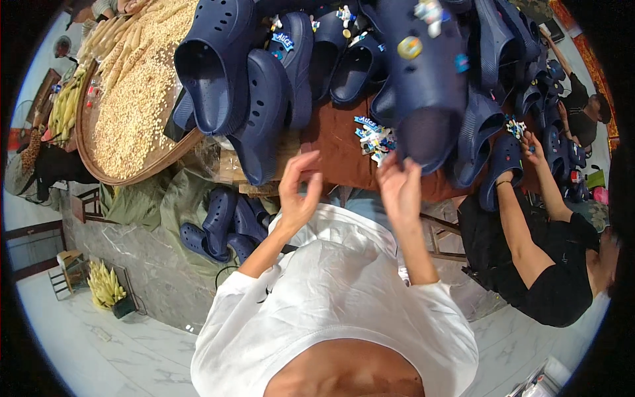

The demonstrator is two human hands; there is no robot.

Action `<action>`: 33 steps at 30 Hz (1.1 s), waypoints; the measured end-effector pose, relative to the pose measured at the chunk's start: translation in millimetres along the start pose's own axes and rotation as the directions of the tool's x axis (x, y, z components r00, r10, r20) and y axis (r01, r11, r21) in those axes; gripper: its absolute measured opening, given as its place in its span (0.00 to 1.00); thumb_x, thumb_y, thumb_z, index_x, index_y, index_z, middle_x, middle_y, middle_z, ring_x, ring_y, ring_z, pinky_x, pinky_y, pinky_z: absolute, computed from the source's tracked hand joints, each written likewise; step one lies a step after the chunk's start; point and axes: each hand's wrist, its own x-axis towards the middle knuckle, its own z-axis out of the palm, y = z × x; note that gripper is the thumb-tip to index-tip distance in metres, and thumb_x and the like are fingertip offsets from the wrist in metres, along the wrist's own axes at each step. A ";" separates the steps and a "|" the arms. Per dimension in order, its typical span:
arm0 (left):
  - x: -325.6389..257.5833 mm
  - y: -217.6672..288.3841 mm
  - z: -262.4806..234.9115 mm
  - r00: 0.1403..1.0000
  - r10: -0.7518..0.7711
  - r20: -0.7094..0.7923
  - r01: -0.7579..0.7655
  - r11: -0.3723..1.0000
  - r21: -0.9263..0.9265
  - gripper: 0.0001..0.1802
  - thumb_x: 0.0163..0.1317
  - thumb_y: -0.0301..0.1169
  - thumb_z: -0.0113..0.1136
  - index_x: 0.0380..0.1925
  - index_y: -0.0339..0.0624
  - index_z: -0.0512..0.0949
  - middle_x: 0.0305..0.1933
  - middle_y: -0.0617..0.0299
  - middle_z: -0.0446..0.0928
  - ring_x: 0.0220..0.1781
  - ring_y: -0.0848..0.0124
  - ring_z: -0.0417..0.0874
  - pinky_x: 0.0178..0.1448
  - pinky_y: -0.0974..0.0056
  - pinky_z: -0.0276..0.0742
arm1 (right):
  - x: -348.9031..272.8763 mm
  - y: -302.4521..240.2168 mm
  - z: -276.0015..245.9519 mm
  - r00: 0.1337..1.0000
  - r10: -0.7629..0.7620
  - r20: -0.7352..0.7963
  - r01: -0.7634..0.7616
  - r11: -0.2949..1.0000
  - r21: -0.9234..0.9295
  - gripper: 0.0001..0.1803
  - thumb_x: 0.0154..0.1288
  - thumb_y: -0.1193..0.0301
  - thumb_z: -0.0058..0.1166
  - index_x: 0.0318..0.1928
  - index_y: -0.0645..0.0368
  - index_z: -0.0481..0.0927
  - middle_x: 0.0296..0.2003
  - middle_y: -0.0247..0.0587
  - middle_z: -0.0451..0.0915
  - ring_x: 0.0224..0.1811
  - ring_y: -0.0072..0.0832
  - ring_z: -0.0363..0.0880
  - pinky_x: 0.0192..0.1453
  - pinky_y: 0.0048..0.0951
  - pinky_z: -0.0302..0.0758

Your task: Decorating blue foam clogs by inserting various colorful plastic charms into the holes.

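My left hand (299, 192) is raised near the front edge of the brown-covered table (337, 145), fingers apart and holding nothing. My right hand (401, 192) is slightly blurred, its fingers apart. Its fingertips are at the heel of a blurred navy clog (426, 86) decorated with several charms; whether they touch it I cannot tell. Left of these fingertips lies a small pile of colourful charms (376, 140). Plain navy clogs (218, 73) are heaped at the left of the table, and decorated clogs (354, 73) stand behind the charms.
A round woven tray (86, 132) of corn kernels (129, 126) and cobs stands at the left. More clogs (221, 225) are piled low on the left. A co-worker in black (562, 264) at the right holds a clog (506, 162). Another person (582, 106) is farther back.
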 end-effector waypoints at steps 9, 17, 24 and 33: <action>15.2 3.3 40.7 0.972 -0.211 0.106 0.195 0.971 0.141 0.60 0.52 0.32 0.77 0.77 0.40 0.45 0.69 0.42 0.65 0.64 0.58 0.76 0.60 0.56 0.79 | -58.9 83.4 -55.7 0.891 0.437 -0.122 -0.436 0.899 0.031 0.16 0.80 0.60 0.37 0.55 0.56 0.70 0.54 0.39 0.74 0.56 0.29 0.72 0.62 0.36 0.70; 14.6 -28.7 36.2 0.944 -0.328 -0.039 0.321 0.882 0.345 0.45 0.56 0.22 0.64 0.74 0.42 0.55 0.64 0.44 0.70 0.56 0.59 0.78 0.51 0.62 0.80 | -62.1 90.5 -76.9 0.839 0.514 -0.178 -0.528 0.848 -0.040 0.12 0.76 0.64 0.51 0.51 0.58 0.72 0.50 0.39 0.76 0.54 0.29 0.75 0.57 0.34 0.73; 13.0 -38.7 24.2 0.981 -0.165 -0.103 0.191 0.920 0.341 0.40 0.56 0.17 0.57 0.72 0.41 0.60 0.58 0.49 0.71 0.46 0.62 0.78 0.39 0.68 0.82 | -75.4 68.8 -80.2 0.933 0.238 -0.269 -0.350 0.773 -0.529 0.20 0.74 0.71 0.47 0.63 0.58 0.66 0.57 0.39 0.72 0.57 0.24 0.72 0.57 0.28 0.72; -8.0 8.5 43.8 0.996 -0.091 0.024 0.086 0.985 0.147 0.23 0.60 0.18 0.59 0.57 0.35 0.73 0.54 0.55 0.72 0.54 0.68 0.77 0.56 0.67 0.75 | 23.7 18.7 -33.7 0.958 -0.234 0.166 0.265 0.498 -0.826 0.13 0.73 0.74 0.54 0.55 0.62 0.74 0.42 0.34 0.76 0.44 0.19 0.74 0.52 0.23 0.73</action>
